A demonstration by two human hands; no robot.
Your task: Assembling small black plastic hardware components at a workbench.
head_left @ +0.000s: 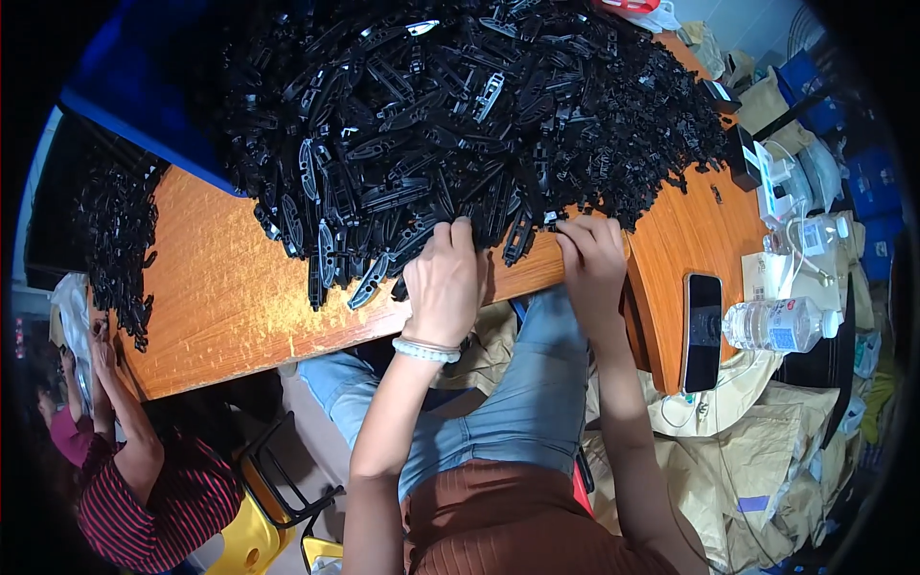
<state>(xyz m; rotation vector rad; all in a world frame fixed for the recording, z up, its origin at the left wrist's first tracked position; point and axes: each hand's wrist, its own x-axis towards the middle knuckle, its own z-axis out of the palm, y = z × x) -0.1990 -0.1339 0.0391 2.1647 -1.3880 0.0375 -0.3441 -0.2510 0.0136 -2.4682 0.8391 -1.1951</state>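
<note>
A big heap of black plastic parts (441, 115) covers the far half of the orange wooden table (230, 287). My left hand (443, 280) rests at the heap's near edge, fingers curled into the long black pieces; a pale bead bracelet circles that wrist. My right hand (592, 261) sits at the table's front edge, fingertips pinching a small black part at the rim of the heap. What lies under either palm is hidden.
A black phone (702, 331) lies on the table's right end, beside a plastic water bottle (778, 326) and white boxes with cables (795, 240). Brown paper sacks (757, 460) pile at lower right. Another person in a striped sleeve (144, 498) sits at left near a smaller heap (120, 240).
</note>
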